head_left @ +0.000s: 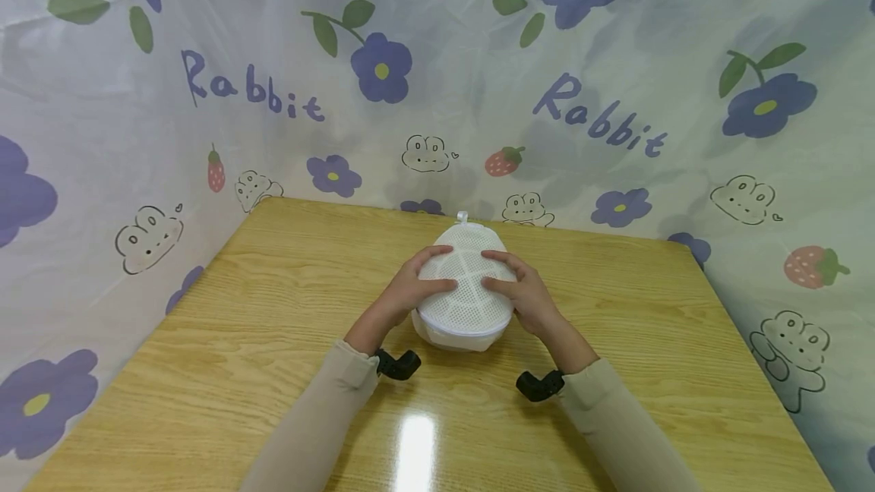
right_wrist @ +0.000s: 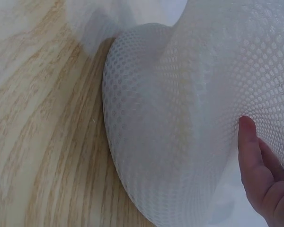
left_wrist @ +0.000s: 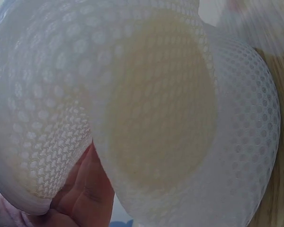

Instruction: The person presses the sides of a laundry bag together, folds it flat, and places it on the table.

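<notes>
A white mesh laundry bag [head_left: 466, 306], domed and egg-shaped with a zip around its lower edge, is held between both hands over the table. My left hand [head_left: 403, 291] grips its left side, the thumb and a finger lying over the mesh top. On the opposite side my right hand [head_left: 532, 293] grips it the same way. In the left wrist view the mesh [left_wrist: 246, 118] fills most of the picture, with a yellowish patch [left_wrist: 163, 109] on it and fingers [left_wrist: 92, 189] at its edge. In the right wrist view the fingers [right_wrist: 251, 156] press the mesh inward.
A wood-grain table [head_left: 273, 310] lies under the bag. Behind and at both sides hangs a white curtain [head_left: 444, 44] printed with flowers and rabbits. A small white loop [head_left: 462, 216] sticks up at the bag's far end. Black wrist cameras [head_left: 540, 385] sit on both wrists.
</notes>
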{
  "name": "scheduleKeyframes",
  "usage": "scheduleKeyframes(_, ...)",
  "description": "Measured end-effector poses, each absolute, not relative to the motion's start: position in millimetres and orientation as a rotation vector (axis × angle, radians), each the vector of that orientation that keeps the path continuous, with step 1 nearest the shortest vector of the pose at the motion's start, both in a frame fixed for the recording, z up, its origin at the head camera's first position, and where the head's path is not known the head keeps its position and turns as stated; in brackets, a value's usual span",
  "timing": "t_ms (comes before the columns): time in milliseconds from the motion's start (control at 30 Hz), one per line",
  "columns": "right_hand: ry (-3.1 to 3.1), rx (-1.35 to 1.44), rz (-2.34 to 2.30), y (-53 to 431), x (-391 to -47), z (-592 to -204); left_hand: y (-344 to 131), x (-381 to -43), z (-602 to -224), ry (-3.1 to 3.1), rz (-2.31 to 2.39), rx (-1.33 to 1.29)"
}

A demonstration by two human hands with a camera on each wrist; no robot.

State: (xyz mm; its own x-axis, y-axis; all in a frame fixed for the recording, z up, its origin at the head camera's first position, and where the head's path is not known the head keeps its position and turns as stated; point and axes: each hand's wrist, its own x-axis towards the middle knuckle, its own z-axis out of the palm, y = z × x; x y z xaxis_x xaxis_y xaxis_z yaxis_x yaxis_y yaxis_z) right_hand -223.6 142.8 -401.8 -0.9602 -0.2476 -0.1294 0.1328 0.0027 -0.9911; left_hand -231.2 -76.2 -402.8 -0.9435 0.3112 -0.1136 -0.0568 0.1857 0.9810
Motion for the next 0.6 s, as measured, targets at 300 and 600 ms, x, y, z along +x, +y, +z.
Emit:
scheduleKeyframes(300, 1.989, -0.096, -2.07, 141.6, -223.3, -403.9, -75.8, -232.0, -407.2, 2.179, 1.823, 0.229)
scheduleKeyframes(600, 1.949, -0.07, -2.09, 139.7, -222.4, -405.1, -76.0, -231.8, -409.2, 2.123, 1.847, 0.216)
